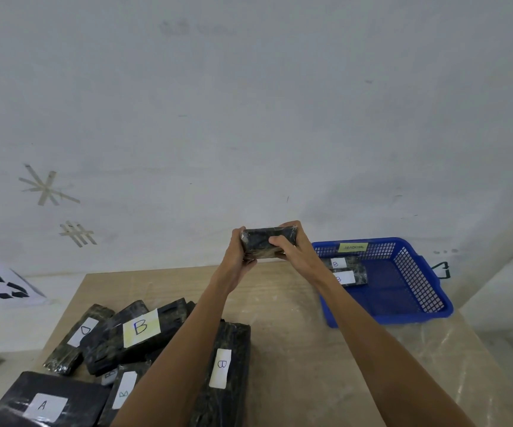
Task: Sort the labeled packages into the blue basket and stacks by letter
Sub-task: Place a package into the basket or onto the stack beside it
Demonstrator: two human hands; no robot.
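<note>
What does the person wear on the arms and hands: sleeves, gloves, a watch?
Nothing worn shows. The left forearm and right forearm are bare down to the frame's edge, no sleeve in view. The left hand and right hand have no gloves; no watch, bracelet or ring is visible.

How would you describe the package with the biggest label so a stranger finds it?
Look at the wooden table, then the heap of dark packages on its left. The package lies atop that heap; only its label, a B, is large and yellow-tinged.
</note>
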